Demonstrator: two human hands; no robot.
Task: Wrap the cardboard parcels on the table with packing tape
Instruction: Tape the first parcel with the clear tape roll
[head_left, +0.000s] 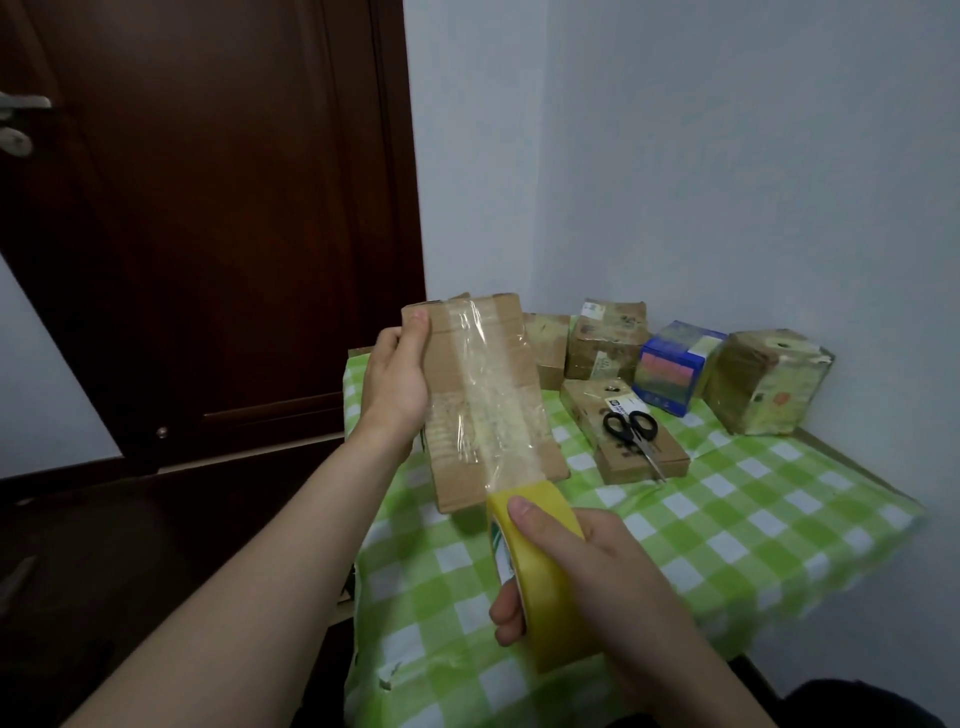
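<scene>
We are standing by a dark wooden door (208, 234), leaning over a table (727, 545) in a green checked cloth. Taped parcels (763, 384) and a blue box (670, 369) are sitting along the wall. Our left hand (395, 379) is gripping a cardboard parcel (452, 374) upright above the table's near-left corner. Our right hand (587, 566) is curling round the yellow tape roll (550, 623), stretching clear tape (488, 395) down the parcel's face. Black scissors (631, 431) are lying on a flat parcel (587, 410).

matt cardboard parcel (488, 395), glossy clear tape (498, 415).
</scene>
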